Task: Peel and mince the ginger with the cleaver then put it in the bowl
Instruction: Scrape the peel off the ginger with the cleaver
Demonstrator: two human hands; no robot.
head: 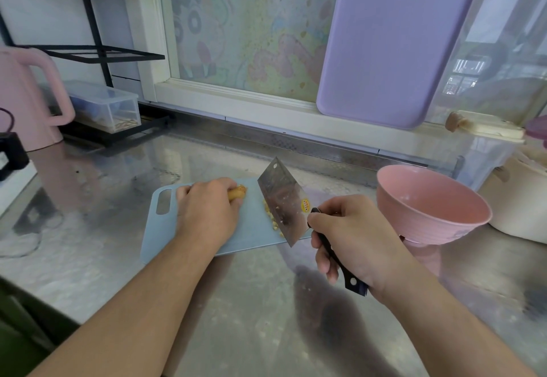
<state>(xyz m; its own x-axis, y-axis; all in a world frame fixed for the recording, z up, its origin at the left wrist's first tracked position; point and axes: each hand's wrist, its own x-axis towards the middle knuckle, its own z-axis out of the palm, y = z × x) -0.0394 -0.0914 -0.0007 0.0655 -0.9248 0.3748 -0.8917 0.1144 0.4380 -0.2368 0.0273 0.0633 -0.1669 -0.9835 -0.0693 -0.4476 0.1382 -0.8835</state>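
Two bare forearms, no sleeves, left hand (207, 211) and right hand (352, 234) ungloved, short fingernails

Both bare forearms reach in from the near edge toward the middle. The left hand (207, 211) lies palm down, fingers curled under and closed on something at its far right side. The right hand (352, 237), further right, is fisted around a handle, knuckles up, thumb forward.
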